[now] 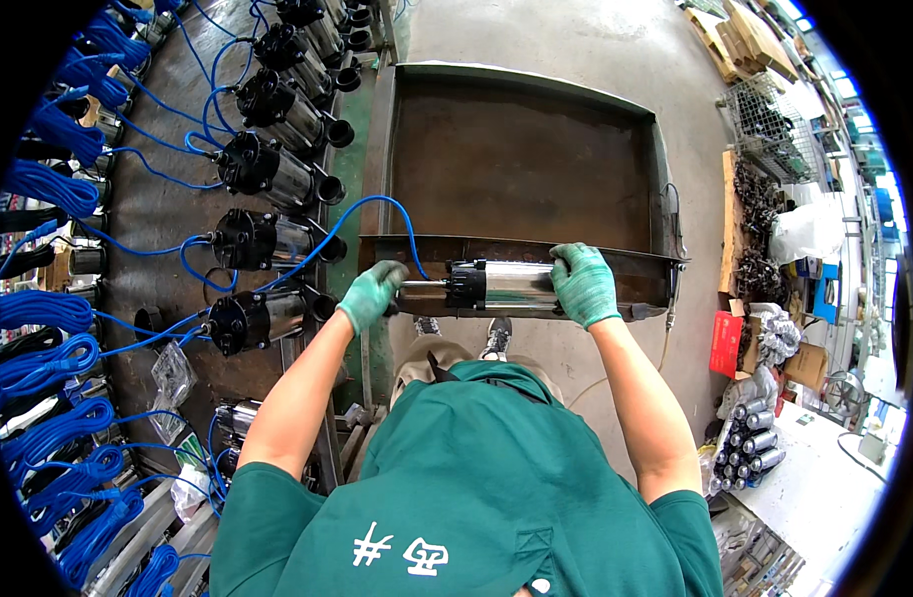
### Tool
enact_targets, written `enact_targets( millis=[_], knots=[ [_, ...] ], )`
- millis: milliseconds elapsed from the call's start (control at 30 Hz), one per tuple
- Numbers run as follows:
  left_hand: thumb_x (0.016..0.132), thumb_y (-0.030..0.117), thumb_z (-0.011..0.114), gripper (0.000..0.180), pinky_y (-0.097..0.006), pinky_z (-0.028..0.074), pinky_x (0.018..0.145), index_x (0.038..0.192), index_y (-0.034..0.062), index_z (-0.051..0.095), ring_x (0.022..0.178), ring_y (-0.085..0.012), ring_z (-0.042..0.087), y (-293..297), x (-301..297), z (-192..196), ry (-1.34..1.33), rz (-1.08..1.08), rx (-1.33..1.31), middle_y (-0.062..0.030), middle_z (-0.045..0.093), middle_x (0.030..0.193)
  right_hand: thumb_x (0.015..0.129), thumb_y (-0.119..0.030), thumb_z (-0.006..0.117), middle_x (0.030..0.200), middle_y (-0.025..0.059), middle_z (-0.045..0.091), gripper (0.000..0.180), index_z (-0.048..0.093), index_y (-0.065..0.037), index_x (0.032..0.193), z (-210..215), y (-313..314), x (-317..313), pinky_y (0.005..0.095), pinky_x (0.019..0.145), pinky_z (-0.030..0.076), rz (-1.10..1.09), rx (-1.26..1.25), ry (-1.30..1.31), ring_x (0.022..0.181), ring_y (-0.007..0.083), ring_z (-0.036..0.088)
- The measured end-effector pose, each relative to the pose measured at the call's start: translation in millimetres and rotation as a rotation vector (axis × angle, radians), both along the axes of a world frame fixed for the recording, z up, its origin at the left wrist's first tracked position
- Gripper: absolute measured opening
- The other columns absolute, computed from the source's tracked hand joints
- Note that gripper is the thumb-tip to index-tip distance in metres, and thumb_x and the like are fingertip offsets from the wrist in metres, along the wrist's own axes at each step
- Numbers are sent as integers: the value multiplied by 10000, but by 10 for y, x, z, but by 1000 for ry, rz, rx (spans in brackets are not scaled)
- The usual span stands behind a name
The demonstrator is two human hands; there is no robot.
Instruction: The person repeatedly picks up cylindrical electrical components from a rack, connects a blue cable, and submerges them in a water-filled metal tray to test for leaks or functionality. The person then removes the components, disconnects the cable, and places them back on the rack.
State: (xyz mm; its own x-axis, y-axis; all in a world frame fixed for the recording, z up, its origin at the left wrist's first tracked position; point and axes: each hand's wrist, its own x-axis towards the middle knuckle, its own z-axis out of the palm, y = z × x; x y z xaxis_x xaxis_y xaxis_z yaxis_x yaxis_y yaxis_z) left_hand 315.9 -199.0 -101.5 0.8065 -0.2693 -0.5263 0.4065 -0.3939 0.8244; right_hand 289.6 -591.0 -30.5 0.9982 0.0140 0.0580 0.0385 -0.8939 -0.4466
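Note:
A submersible pump [516,284] with a shiny silver body and a black end lies on its side on the near ledge of a metal trough. My right hand [584,286], in a green glove, grips its right end, fingers curled over the casing. My left hand [374,292], also gloved, is closed at the outer end of a tool with a straight metal shaft [424,284]. That shaft runs level to the pump's black end. The fist hides the tool's handle. A blue cable [392,202] arches from near the black end over to the left.
The brown-bottomed metal trough [526,80] lies beyond the ledge. On the left bench, several similar pumps [268,171] stand in a row, with coiled blue cables [44,308] farther left. Silver cylindrical parts [760,438], a red box [725,343] and a wire basket [775,129] are on the right.

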Motion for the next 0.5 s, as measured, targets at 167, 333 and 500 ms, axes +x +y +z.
enact_targets(
  millis=[167,333,500],
  knots=[
    [1015,313,756,395,-367,585,894,1290,35,702,912,-205,710,240,-78,-163,-614,-296,91,-71,741,972,915,-135,658,1049,155,751,186,774,-62,1040,15,6,0,465,967,549,-6,6,15,1037,364,683],
    [1088,364,632,393,-324,537,686,1258,23,728,743,-152,648,51,71,-18,357,128,-180,-14,659,798,918,-139,657,1048,162,748,186,772,-58,1040,-22,-14,-5,465,968,548,7,-15,4,1041,369,680],
    [1090,323,632,355,-327,570,688,1310,53,701,759,-182,681,-52,-201,82,16,195,-62,-57,737,1038,918,-138,658,1048,161,745,183,772,-61,1039,1,0,-4,464,969,547,2,2,15,1035,371,679]
  ],
)
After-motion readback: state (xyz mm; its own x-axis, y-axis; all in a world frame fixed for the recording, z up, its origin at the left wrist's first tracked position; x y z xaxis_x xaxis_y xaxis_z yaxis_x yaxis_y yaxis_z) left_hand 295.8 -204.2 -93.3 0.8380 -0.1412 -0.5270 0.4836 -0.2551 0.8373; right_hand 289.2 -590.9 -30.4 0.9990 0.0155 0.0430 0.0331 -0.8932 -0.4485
